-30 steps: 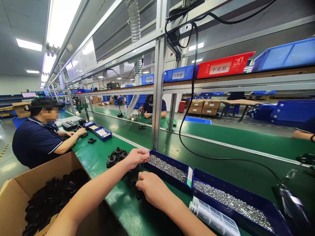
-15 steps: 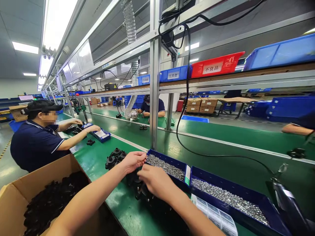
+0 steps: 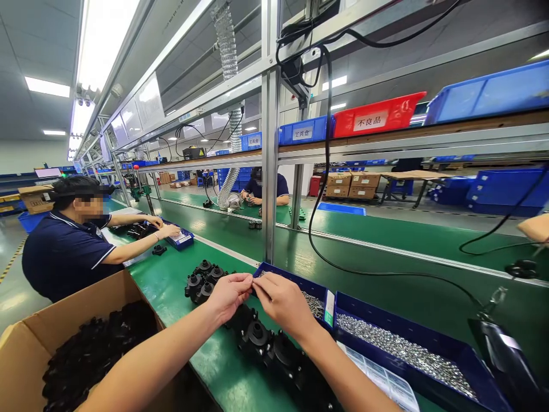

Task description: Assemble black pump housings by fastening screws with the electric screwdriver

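Head view: on the glossy green bench [image 3: 231, 377], a row of black plastic round-collared housings [image 3: 256, 333] is lying below the person's hands, running toward the lower right and partly passing behind the right forearm. The bare left hand [image 3: 231, 294] is pinching, thumb and forefinger together. The bare right hand [image 3: 285, 300] is meeting it tip to tip, its fingers also drawn together. Whether anything small is sitting between the fingertips: cannot tell.

Both hands are hovering at the near left end of a dark blue plastic bin [image 3: 302, 283], which is holding silver metal screws [image 3: 315, 303]; the right hand is hiding part of them. Beyond the left hand, a cluster of similar black housings [image 3: 206, 280] is standing on the bench. To the right, a second dark blue bin [image 3: 398, 364] is holding small silver metal pieces [image 3: 398, 343], and a clear plastic case [image 3: 377, 377] is lying along its near side.

At left, an open brown cardboard box [image 3: 86, 297] is containing dark parts [image 3: 94, 349]. Behind it, a co-worker in a navy shirt [image 3: 68, 246] is reaching toward a blue tray [image 3: 184, 243].
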`<state>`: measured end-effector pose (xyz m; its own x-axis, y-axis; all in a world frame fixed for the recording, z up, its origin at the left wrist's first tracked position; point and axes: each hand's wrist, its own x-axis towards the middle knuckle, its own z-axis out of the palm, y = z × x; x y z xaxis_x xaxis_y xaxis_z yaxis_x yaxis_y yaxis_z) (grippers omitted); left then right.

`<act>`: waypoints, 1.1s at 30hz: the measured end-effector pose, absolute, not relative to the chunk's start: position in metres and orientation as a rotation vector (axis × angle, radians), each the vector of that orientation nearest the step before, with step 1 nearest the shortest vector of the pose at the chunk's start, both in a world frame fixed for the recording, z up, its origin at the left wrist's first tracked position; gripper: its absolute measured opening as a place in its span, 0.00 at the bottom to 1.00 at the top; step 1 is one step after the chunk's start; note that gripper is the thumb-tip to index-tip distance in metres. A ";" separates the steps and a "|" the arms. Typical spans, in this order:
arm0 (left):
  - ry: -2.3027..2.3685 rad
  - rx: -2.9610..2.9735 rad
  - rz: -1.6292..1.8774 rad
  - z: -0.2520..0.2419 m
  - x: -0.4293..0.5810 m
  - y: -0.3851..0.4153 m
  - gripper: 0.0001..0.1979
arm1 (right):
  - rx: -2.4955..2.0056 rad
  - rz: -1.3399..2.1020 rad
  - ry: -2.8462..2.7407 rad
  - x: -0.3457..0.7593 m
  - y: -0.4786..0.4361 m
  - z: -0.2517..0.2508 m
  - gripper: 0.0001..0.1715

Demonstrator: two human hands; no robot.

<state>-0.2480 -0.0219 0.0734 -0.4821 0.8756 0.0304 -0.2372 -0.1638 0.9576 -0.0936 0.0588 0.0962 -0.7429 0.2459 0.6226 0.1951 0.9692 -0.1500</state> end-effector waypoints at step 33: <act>2.182 1.724 1.345 0.042 -0.286 -0.050 0.08 | -0.165 0.162 -2.869 -0.093 0.081 0.081 0.13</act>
<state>-0.2865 -0.0503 0.0417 -0.3759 0.8110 0.4483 0.7650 -0.0014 0.6440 -0.0932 0.0805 0.0812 -0.9591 0.1272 0.2528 0.0978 0.9873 -0.1255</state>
